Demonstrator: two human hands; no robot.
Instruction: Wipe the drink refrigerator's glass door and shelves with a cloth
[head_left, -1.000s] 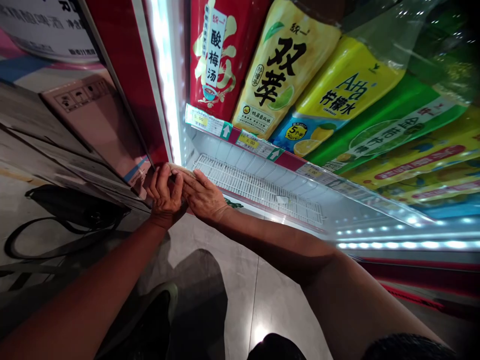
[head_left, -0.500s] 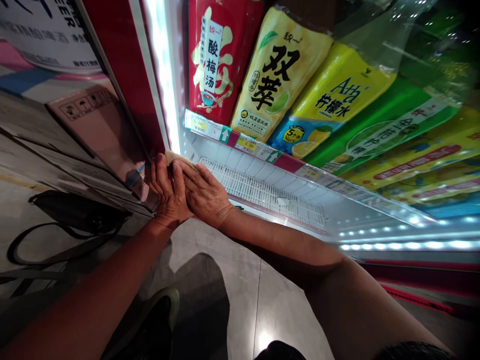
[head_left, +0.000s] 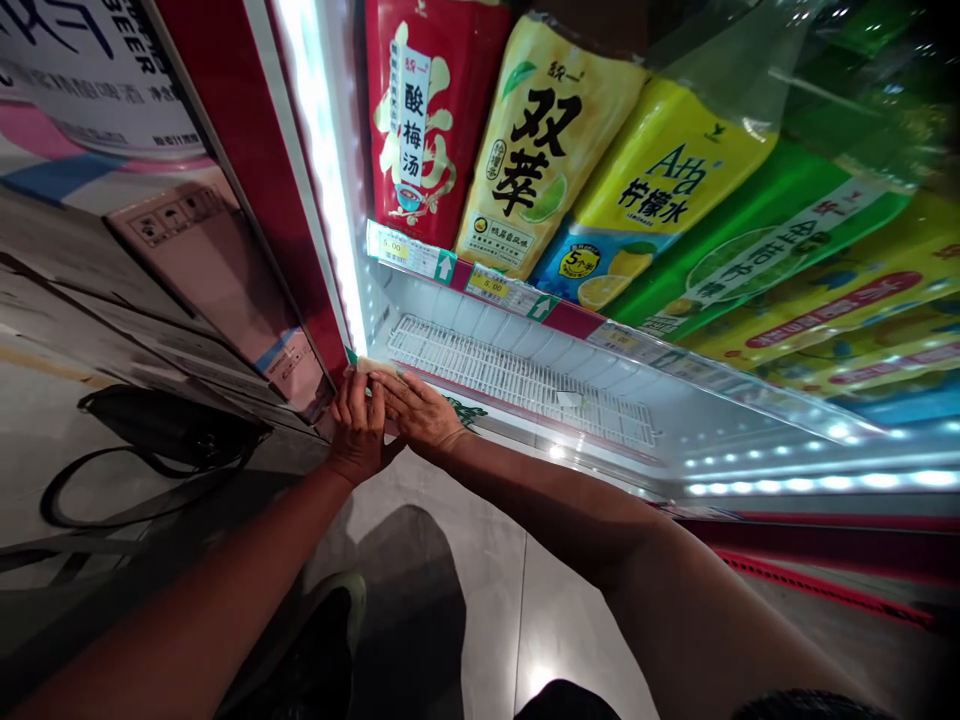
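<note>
A pale folded cloth (head_left: 379, 368) lies against the lower left corner of a lit drinks fridge's red and white frame. Over it, my right hand (head_left: 424, 412) presses with its fingers reaching left and together, gripping the cloth. My left hand (head_left: 358, 430) meets it from the left, fingers bent and close together, with the tips at the cloth's near edge. The two hands touch each other. My palms and the underside of the cloth are hidden. A dark green printed pattern (head_left: 466, 410) shows on the fridge's lower edge beside my right wrist.
Bottled drinks (head_left: 551, 140) stand on the shelf above, behind a price-tag strip (head_left: 491, 285). A white wire rack (head_left: 517, 375) lies in the fridge bottom. Stacked cartons (head_left: 217, 250) are at the left, with a black bag (head_left: 172, 425) on the floor.
Both hands and the cloth have slid down the frame and slightly right, toward the bottom corner. The left fingers have drawn closer together. More of the green pattern shows. The view has shifted slightly.
</note>
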